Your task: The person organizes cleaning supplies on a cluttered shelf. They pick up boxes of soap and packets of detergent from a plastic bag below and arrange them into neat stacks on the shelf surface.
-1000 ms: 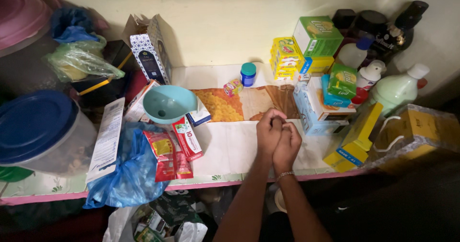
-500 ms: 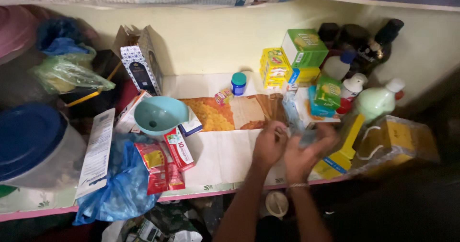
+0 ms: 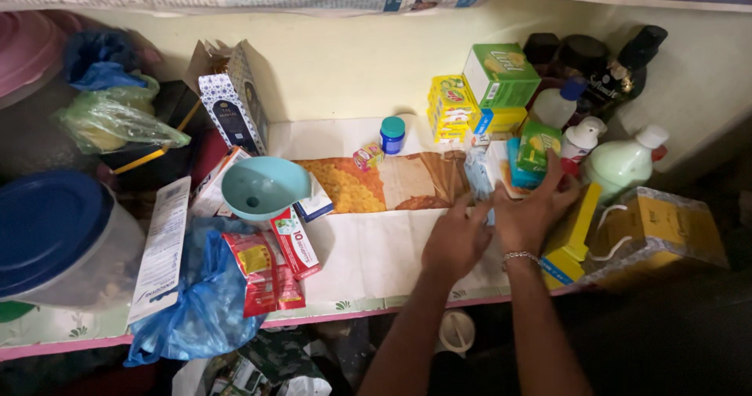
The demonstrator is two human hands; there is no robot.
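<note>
My left hand (image 3: 457, 242) lies flat on the paper-lined shelf (image 3: 376, 255), fingers spread and pointing at a pale blue carton (image 3: 478, 170). My right hand (image 3: 533, 208), with a bracelet on the wrist, reaches into the pile of small boxes; its fingers touch a green packet (image 3: 537, 145) and a teal box (image 3: 518, 175). Neither hand clearly grips anything. Behind them stand a stack of yellow boxes (image 3: 450, 108) and a green box (image 3: 501, 75).
A teal funnel (image 3: 263, 188), red sachets (image 3: 270, 267), a blue plastic bag (image 3: 200, 302) and a blue-lidded tub (image 3: 55, 239) fill the left. A small blue-capped jar (image 3: 392, 134) stands at the back. Bottles (image 3: 625, 161), a yellow box (image 3: 570, 235) and a taped carton (image 3: 654, 231) crowd the right.
My hands were clasped together over the shelf a second ago. They have come apart and moved right, toward the small boxes. The view has shifted slightly.
</note>
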